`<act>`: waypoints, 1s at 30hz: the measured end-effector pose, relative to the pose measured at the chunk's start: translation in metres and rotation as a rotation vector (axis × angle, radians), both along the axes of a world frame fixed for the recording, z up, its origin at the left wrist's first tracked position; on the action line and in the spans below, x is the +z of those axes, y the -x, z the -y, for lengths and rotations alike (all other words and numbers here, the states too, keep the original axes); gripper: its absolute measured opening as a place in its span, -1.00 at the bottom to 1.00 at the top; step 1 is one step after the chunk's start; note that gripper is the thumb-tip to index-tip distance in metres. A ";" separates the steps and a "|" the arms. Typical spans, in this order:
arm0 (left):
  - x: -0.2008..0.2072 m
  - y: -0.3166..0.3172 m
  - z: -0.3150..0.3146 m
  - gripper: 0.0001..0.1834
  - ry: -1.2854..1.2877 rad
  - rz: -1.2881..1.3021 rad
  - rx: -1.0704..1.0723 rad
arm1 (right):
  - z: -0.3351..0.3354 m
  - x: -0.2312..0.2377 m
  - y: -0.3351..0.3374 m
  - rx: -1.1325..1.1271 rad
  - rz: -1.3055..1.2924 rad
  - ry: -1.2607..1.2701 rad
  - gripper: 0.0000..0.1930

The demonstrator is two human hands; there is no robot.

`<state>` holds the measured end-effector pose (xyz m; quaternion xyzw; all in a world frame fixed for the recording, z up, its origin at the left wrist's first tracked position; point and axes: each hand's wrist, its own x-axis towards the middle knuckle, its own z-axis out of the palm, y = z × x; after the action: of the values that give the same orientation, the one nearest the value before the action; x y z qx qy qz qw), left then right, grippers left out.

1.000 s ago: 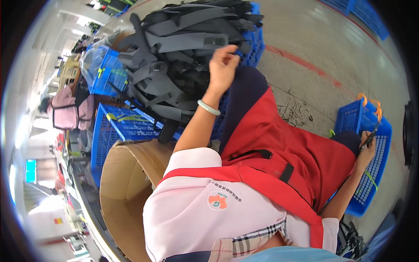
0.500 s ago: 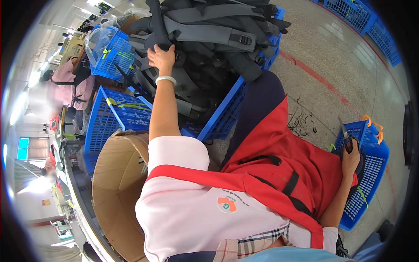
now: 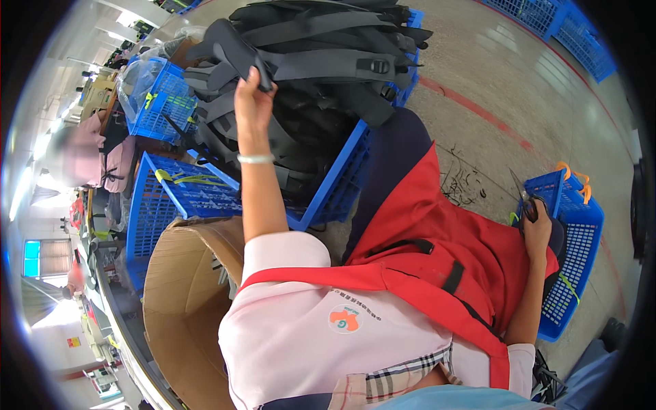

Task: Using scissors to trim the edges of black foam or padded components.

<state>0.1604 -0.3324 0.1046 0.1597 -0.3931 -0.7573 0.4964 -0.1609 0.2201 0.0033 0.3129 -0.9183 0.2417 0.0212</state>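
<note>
My left hand (image 3: 253, 109) pinches the end of a dark grey padded shoulder strap (image 3: 234, 49), at the left side of a heap of similar straps (image 3: 328, 65). The heap overfills a blue plastic crate (image 3: 339, 174) beyond my knee. Down by my right thigh, my right hand (image 3: 538, 232) is closed round the dark handles of a pair of scissors (image 3: 525, 196). Their blades point away from me, up and to the left in the head view.
An open cardboard drum (image 3: 184, 287) stands at my left, near a blue crate (image 3: 154, 212). Another blue crate (image 3: 581, 253) sits at my right. Black scraps (image 3: 465, 186) lie on the floor. A person in pink (image 3: 109, 154) is at far left.
My left hand has turned and drawn the strap up, so its wide end now bends over to the left. My right hand still holds the scissors. The whole view has shifted slightly.
</note>
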 end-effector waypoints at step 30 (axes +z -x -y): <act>-0.027 0.169 -0.245 -0.65 -0.155 0.115 -0.661 | 0.066 0.046 -0.085 0.287 1.001 0.664 -0.79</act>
<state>-0.0087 -0.0878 0.0775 0.1035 -0.3922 -0.8946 0.1876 -0.0757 0.1542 0.0498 0.2585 -0.6412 0.6328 -0.3488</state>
